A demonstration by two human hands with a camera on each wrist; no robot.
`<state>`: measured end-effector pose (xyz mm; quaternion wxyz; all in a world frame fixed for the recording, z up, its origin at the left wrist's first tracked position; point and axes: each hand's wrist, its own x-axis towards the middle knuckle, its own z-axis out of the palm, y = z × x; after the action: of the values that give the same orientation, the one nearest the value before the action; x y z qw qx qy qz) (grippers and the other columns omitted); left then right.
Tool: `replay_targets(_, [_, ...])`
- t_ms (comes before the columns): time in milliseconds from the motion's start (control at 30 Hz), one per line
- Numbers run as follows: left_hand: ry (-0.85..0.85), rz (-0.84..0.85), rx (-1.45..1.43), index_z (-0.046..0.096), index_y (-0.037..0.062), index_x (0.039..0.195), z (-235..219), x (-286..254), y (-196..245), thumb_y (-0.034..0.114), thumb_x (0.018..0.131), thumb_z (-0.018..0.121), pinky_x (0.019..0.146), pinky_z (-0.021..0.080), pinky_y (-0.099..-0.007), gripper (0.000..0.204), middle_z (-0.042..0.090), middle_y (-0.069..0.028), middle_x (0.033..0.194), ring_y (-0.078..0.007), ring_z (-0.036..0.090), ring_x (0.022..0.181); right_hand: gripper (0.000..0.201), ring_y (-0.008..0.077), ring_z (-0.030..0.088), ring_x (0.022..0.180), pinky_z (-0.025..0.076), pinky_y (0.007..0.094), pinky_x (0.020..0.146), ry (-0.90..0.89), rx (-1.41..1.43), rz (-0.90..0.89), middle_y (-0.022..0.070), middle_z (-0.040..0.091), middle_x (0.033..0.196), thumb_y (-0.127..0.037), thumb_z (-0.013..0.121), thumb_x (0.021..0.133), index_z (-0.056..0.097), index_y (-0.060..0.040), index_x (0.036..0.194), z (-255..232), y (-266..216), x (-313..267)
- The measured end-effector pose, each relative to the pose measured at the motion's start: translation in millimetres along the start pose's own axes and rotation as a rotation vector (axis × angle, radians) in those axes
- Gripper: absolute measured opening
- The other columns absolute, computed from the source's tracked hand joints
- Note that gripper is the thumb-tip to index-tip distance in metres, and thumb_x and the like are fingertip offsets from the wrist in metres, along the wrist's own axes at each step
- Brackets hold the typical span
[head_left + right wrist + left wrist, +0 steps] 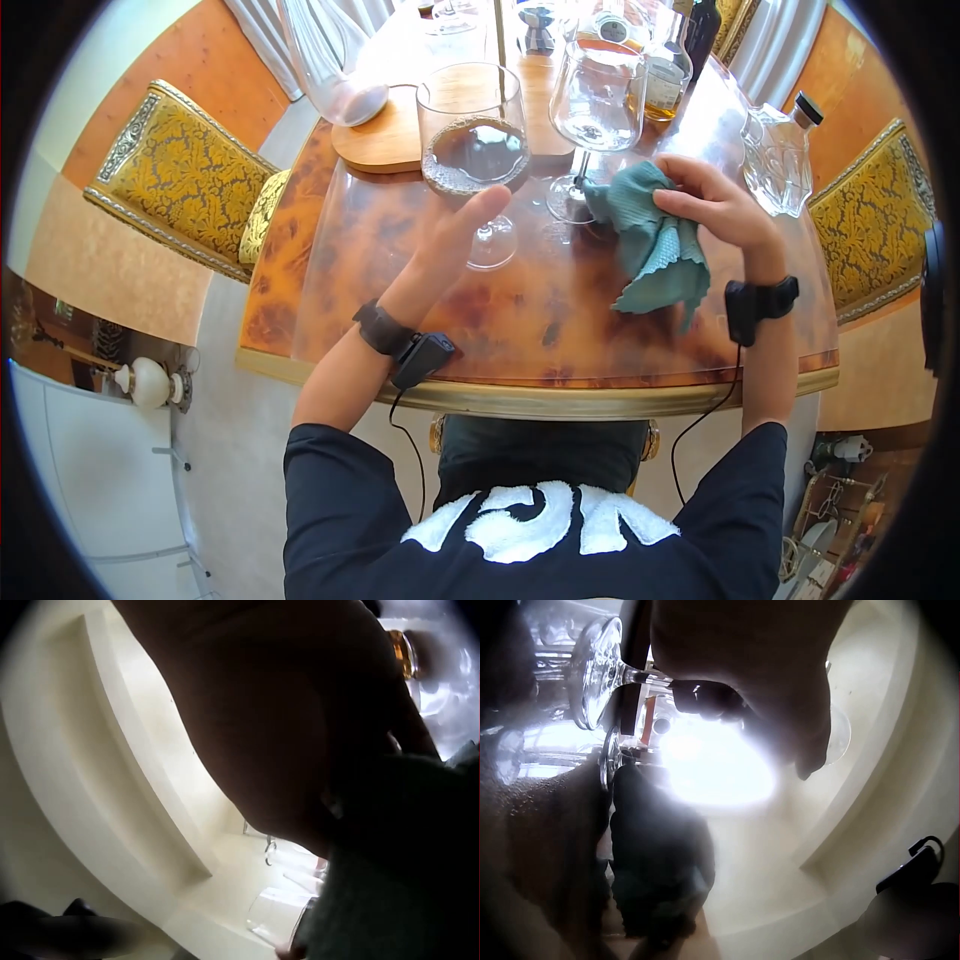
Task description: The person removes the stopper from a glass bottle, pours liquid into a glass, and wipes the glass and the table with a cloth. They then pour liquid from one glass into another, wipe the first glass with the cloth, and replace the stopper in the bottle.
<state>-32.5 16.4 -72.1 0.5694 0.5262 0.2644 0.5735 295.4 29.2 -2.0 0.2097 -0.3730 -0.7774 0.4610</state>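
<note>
As the head view shows, my left hand (450,240) grips the first wine glass (472,150), which contains liquid; the thumb lies at the lower bowl and the fingers are hidden behind it. My right hand (722,205) pinches the green cloth (660,250) between thumb and fingers. The cloth hangs over the table (500,340), just beside the stem of the second wine glass (597,105), near the wooden board (385,140). A stoppered clear bottle (778,165) stands to the right of my right hand.

In the left wrist view, my fingers curl at the first glass's stem; glare hides the area beyond.

In the right wrist view, the cloth appears dark beside my shadowed hand; I cannot tell the finger positions there.
</note>
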Motion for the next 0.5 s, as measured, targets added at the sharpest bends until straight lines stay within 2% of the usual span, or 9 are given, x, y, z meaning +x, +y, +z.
replay_targets(100, [-0.007,0.054,0.021,0.050,-0.0010,0.134,6.8,-5.2,6.6,0.019,0.092,0.067,0.095,0.047,-0.0299,0.050,0.059,-0.0060,0.125,-0.0137,0.057,0.112,0.032,0.0031,0.051,0.093,0.044,0.0203,0.080,0.260,0.298,-0.191,-0.0025,0.058,0.101,-0.025,0.061,0.100,0.056,0.0011,0.119,47.7,-6.8,16.9])
replay_targets(167, [-0.091,-0.139,0.030,0.045,0.0028,0.139,6.8,-8.3,11.8,0.028,0.096,0.065,0.098,0.048,-0.0341,0.053,0.058,-0.0064,0.129,-0.0158,0.058,0.114,0.036,0.0075,0.056,0.099,0.047,0.0233,0.086,0.287,0.551,-0.192,0.0023,0.062,0.107,-0.026,0.060,0.101,0.055,0.0010,0.123,75.4,-27.0,24.6])
replay_targets(200, [-0.094,-0.137,0.034,0.045,0.0028,0.139,6.5,-7.5,11.5,0.028,0.096,0.065,0.098,0.048,-0.0341,0.053,0.058,-0.0064,0.129,-0.0158,0.058,0.114,0.036,0.0093,0.057,0.100,0.047,0.0245,0.087,0.325,0.677,-0.167,0.0039,0.062,0.108,-0.027,0.059,0.101,0.054,0.0009,0.124,86.5,-33.7,29.3])
replay_targets(267, [-0.089,-0.143,-0.024,0.055,0.0004,0.132,3.4,-8.3,2.8,0.025,0.099,0.061,0.084,0.053,-0.0262,0.041,0.063,-0.0063,0.120,-0.0121,0.062,0.102,0.036,0.0109,0.058,0.100,0.048,0.0255,0.086,0.338,0.609,-0.244,0.0054,0.063,0.108,-0.028,0.057,0.102,0.053,0.0007,0.123,102.9,-54.2,35.6])
replay_targets(300, [-0.107,-0.402,-0.210,0.054,0.0022,0.133,-2.0,-6.6,-4.0,0.031,0.100,0.060,0.082,0.053,-0.0250,0.045,0.063,-0.0053,0.120,-0.0112,0.062,0.102,0.036,0.0134,0.059,0.105,0.049,0.0279,0.089,0.315,0.589,-0.249,0.0077,0.061,0.112,-0.025,0.059,0.101,0.051,0.0010,0.125,107.0,-61.9,37.3])
replay_targets(333, [-0.112,-0.401,-0.209,0.054,0.0022,0.133,-3.0,-5.5,-3.7,0.031,0.100,0.060,0.082,0.053,-0.0250,0.045,0.063,-0.0053,0.120,-0.0112,0.062,0.102,0.036,0.0134,0.059,0.105,0.049,0.0279,0.089,0.320,0.587,-0.252,0.0077,0.061,0.112,-0.025,0.059,0.101,0.051,0.0010,0.125,113.7,-66.0,39.5])
replay_targets(400, [-0.137,-0.455,-0.136,0.045,0.0031,0.142,-6.3,-4.4,-2.4,0.040,0.101,0.054,0.094,0.054,-0.0342,0.056,0.056,-0.0118,0.134,-0.0205,0.060,0.114,0.039,0.0173,0.059,0.111,0.049,0.0315,0.093,0.356,0.455,-0.380,0.0098,0.059,0.117,-0.022,0.062,0.099,0.048,0.0017,0.127,125.1,-71.1,42.6])
replay_targets(433, [-0.258,-0.413,-0.174,0.044,0.0033,0.143,-12.5,2.6,-5.5,0.039,0.101,0.055,0.095,0.054,-0.0346,0.056,0.055,-0.0122,0.136,-0.0210,0.059,0.118,0.043,0.0211,0.058,0.115,0.048,0.0336,0.097,0.336,0.444,-0.354,0.0119,0.057,0.121,-0.019,0.065,0.096,0.046,0.0020,0.128,124.3,-72.2,40.9])
replay_targets(500, [-0.275,-0.372,-0.150,0.045,0.0033,0.142,-19.0,2.8,-16.3,0.039,0.100,0.056,0.095,0.054,-0.0345,0.056,0.056,-0.0119,0.135,-0.0204,0.058,0.118,0.044,0.0210,0.058,0.114,0.048,0.0339,0.096,0.371,0.378,-0.382,0.0122,0.057,0.120,-0.019,0.066,0.095,0.046,0.0017,0.128,129.2,-67.6,39.5])
